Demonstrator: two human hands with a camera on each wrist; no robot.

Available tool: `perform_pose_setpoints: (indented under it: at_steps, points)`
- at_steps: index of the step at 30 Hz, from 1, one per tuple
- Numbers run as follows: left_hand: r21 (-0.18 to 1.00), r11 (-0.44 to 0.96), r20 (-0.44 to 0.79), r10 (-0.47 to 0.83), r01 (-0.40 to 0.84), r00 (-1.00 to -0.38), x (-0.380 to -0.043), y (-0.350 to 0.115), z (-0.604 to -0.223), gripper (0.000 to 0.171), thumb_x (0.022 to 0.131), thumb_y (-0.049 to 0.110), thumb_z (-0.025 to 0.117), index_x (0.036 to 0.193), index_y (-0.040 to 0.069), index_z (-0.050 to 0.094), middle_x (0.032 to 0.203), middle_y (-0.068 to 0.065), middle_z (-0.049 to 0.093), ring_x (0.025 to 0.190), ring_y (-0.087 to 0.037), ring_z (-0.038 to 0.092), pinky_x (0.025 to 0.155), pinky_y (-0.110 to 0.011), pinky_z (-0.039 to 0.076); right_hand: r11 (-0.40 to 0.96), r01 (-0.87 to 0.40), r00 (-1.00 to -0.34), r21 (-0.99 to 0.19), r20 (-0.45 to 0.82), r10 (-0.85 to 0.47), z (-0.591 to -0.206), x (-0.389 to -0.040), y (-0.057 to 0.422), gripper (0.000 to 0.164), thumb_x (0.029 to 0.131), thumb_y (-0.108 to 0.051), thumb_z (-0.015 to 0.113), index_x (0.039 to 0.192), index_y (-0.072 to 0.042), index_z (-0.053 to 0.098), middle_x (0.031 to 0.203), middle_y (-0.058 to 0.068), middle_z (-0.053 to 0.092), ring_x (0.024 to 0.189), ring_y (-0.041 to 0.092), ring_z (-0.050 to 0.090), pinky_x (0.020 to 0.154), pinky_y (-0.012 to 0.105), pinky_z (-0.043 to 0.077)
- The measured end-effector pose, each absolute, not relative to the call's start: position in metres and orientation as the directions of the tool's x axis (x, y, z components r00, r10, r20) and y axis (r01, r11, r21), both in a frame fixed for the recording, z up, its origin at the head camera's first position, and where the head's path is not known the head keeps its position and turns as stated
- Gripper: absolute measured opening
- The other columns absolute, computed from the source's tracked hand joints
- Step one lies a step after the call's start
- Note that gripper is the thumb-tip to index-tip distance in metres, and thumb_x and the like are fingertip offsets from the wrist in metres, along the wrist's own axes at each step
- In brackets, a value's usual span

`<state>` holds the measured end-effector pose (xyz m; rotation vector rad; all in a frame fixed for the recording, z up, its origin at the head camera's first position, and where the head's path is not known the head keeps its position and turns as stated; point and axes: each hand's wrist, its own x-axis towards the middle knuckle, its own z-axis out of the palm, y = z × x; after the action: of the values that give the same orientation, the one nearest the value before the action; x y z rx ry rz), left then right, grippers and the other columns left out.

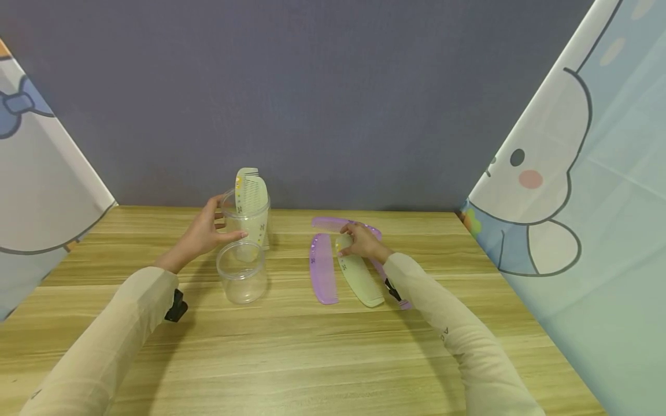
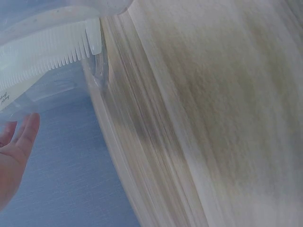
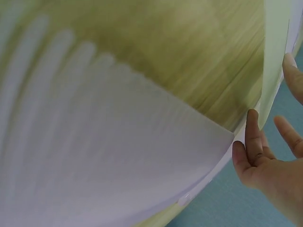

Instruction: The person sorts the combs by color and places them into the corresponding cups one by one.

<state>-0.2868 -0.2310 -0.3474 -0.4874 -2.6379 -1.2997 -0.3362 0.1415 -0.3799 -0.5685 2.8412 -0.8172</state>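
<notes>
"What could have gone wrong?"

"The pale green comb (image 1: 360, 277) lay flat on the worktop (image 1: 291, 358), towards its back edge. The right hand (image 1: 362, 241), half spread, pinched its far end; a loose pinch could have dropped it. Farther back, the left hand (image 1: 204, 232) curled round the rear clear tub (image 1: 250, 218); its 2 visible upright combs (image 1: 252, 196) rose above the rim, so a knock could have tipped it."

"And in the way?"

"The front clear tub (image 1: 243, 288) masked the rear one's base. 3 purple combs flanked the green: right (image 1: 378, 268), beneath the wrist; left (image 1: 324, 271); and beyond (image 1: 333, 223), nearest the back edge."
</notes>
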Motion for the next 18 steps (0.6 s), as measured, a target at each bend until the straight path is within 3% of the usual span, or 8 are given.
perform_pose_setpoints:
  at_steps: [18]
  points:
    - [0.742,0.567,0.284,0.215,0.356,-0.934,-0.2883,-0.2315,-0.3489,0.099,0.073,0.023,0.078,0.142,-0.002,0.011,0.136,-0.029,0.029,0.118,-0.052,0.040,0.095,-0.057,0.043,0.685,-0.263,-0.922,-0.679,-0.031,-0.385,-0.3777,-0.3358,0.1436,0.058,0.071,-0.006,0.077,0.122,0.000,0.049,0.119,0.020,0.052,0.096,0.029,0.059,0.075,0.031,0.056]
